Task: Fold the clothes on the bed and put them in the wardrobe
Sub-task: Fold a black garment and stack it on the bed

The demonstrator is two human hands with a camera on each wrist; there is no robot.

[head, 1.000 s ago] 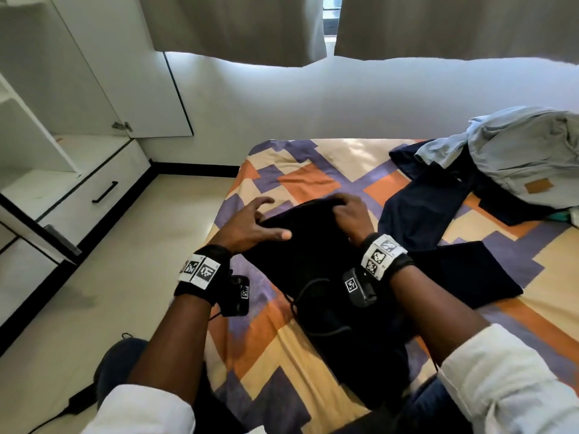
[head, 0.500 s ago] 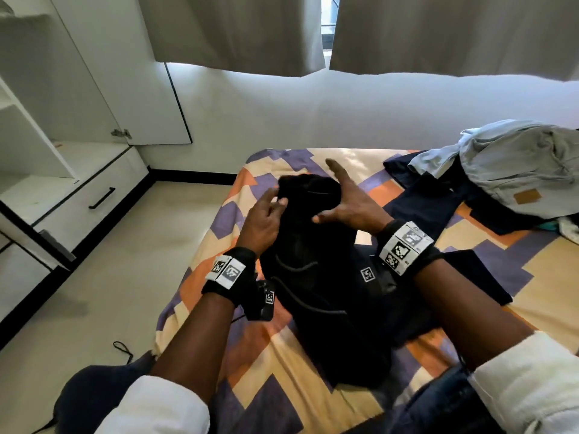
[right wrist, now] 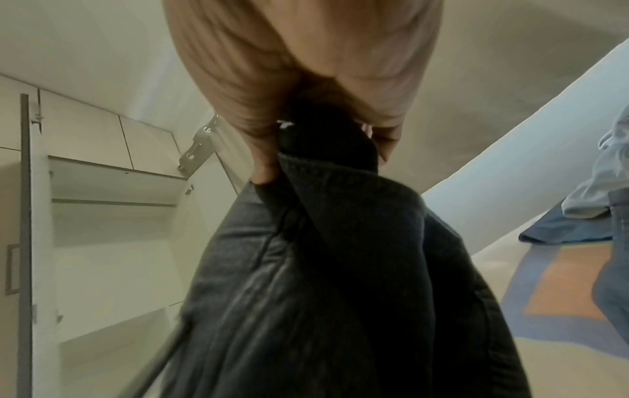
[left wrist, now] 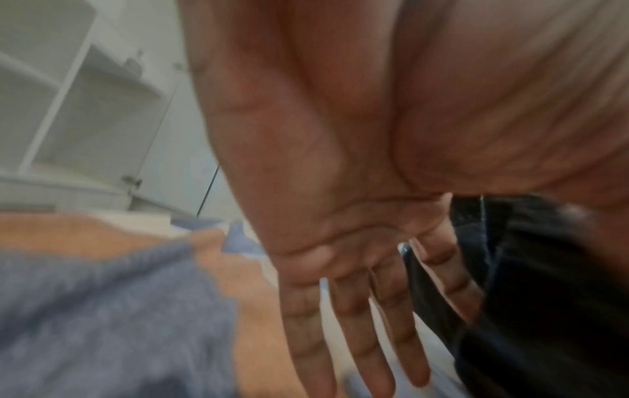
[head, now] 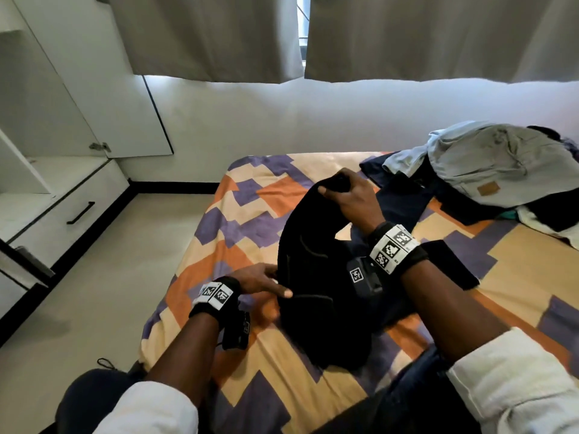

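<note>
A black garment (head: 313, 261) hangs half lifted over the patterned bed (head: 244, 214). My right hand (head: 347, 195) grips its top end and holds it up; the right wrist view shows the fingers curled round the bunched black cloth (right wrist: 327, 242). My left hand (head: 266, 281) lies low at the garment's left edge with straight fingers touching the cloth; in the left wrist view the fingers (left wrist: 357, 336) are spread flat beside the dark fabric (left wrist: 527, 296). The open white wardrobe (head: 37, 189) stands to the left.
A heap of clothes, grey trousers (head: 488, 164) on top of dark pieces (head: 404, 195), lies at the bed's far right. A flat dark piece (head: 451, 264) lies behind my right wrist. The wardrobe has a drawer (head: 78, 214) and an open door (head: 103, 89). Bare floor (head: 103, 292) separates bed and wardrobe.
My right hand closed on the garment's top end and lifted it. My left hand let go of the top and dropped to the garment's lower left edge.
</note>
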